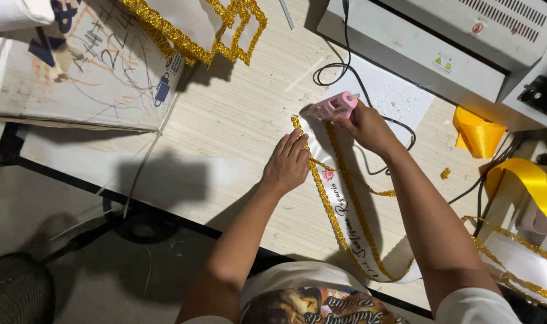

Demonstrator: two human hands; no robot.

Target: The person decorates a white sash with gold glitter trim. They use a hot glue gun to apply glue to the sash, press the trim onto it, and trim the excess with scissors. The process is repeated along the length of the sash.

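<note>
My right hand (363, 123) has a tight grip on a pink glue gun (333, 105), tip at the top of a white sash (345, 210) lying on the wood counter (237, 120). My left hand (288, 162) lies flat, grip open, pressing gold trim (321, 186) on the sash edge. A black cord (369, 90) curls behind. A grey machine (453, 48) sits at the back, yellow ribbon (477, 132) beside it. A scribbled white board (81, 66) lies far left.

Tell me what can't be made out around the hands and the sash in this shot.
- Head view: glue gun nozzle, too small to see if it touches the sash.
- Left hand covers the gold trim beneath it.
- Right hand hides the gun's trigger.
- Sash's lower end, hidden behind the right forearm.
</note>
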